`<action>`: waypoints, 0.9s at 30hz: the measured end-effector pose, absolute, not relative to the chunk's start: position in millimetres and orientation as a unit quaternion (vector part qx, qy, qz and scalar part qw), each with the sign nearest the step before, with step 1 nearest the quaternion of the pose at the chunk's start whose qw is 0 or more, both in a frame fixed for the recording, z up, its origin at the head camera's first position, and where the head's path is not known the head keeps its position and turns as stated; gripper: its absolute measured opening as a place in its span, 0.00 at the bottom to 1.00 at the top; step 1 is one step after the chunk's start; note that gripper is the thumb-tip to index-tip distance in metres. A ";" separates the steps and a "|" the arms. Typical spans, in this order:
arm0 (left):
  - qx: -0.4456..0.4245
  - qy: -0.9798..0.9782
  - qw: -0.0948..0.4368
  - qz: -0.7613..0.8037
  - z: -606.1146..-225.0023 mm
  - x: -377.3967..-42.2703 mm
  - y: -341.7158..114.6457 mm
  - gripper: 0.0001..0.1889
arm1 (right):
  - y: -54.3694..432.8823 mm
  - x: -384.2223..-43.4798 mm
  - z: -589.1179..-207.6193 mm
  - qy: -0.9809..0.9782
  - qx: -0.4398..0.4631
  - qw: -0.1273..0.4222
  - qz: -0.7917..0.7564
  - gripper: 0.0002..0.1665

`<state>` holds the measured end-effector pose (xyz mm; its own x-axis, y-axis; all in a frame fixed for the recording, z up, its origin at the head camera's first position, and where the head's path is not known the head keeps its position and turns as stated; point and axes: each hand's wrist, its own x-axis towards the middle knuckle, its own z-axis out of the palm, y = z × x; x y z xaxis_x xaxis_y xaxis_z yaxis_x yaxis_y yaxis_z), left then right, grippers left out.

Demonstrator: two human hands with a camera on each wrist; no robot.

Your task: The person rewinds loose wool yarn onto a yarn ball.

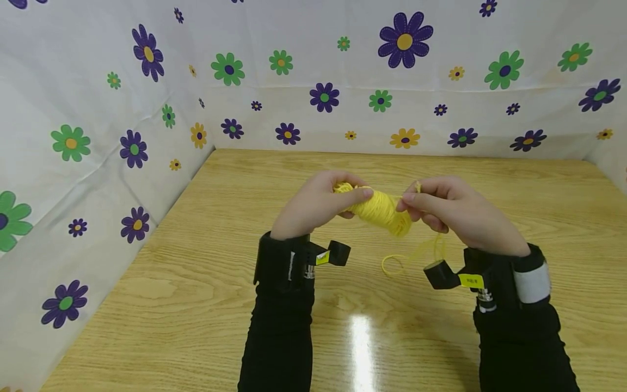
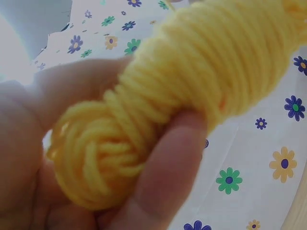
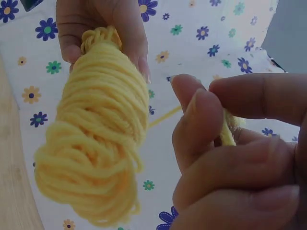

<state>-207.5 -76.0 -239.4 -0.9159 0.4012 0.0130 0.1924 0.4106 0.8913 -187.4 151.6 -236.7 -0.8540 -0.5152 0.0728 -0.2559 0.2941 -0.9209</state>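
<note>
A skein of yellow yarn [image 1: 381, 209] is held above the table, its strands wound around its middle with looped ends. My left hand [image 1: 318, 202] grips one end, thumb on the near side, as the left wrist view shows close up on the skein [image 2: 211, 57]. Just right of the skein, my right hand [image 1: 453, 209] pinches a yarn strand [image 3: 165, 116] between thumb and fingers. That strand runs straight from the skein [image 3: 98, 120] to the right fingertips. Below the right hand, a loose yarn tail [image 1: 392, 265] hangs and curls near the tabletop.
A wood-grain table [image 1: 196, 305] spreads beneath both hands, with a bright light reflection near its front. White cloth printed with flowers [image 1: 294, 32] hangs behind the table and along its left side. Each wrist carries a strapped black camera mount [image 1: 443, 274].
</note>
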 end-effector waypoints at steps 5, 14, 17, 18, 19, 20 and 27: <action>0.152 0.843 0.071 0.511 -240.5 -208.2 -74.1 0.17 | 150.6 -185.3 -234.8 0.793 -0.258 0.117 -0.539 0.18; 0.088 0.813 0.020 0.575 -241.0 -209.8 -71.4 0.19 | 148.9 -183.2 -233.4 0.791 -0.269 0.117 -0.537 0.16; 0.076 0.794 -0.002 0.603 -240.9 -209.7 -69.5 0.18 | 148.3 -182.3 -232.9 0.792 -0.268 0.116 -0.536 0.15; 0.075 0.789 -0.011 0.610 -240.9 -209.6 -68.8 0.18 | 147.8 -182.1 -232.6 0.793 -0.269 0.116 -0.534 0.16; 0.074 0.784 -0.019 0.616 -240.9 -209.3 -68.1 0.18 | 147.2 -181.7 -232.3 0.795 -0.267 0.116 -0.532 0.16; 0.072 0.779 -0.027 0.622 -240.9 -209.2 -67.5 0.18 | 146.5 -181.4 -232.1 0.796 -0.267 0.116 -0.531 0.16; 0.057 0.740 -0.073 0.667 -239.6 -208.6 -64.4 0.19 | 141.4 -180.0 -231.8 0.798 -0.265 0.131 -0.526 0.16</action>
<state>-208.6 -64.4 -239.6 -0.9829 -0.0137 0.1836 0.1812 0.1048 0.9778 -180.0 141.4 -231.8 -0.8254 -0.5601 0.0706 -0.2854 0.3061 -0.9082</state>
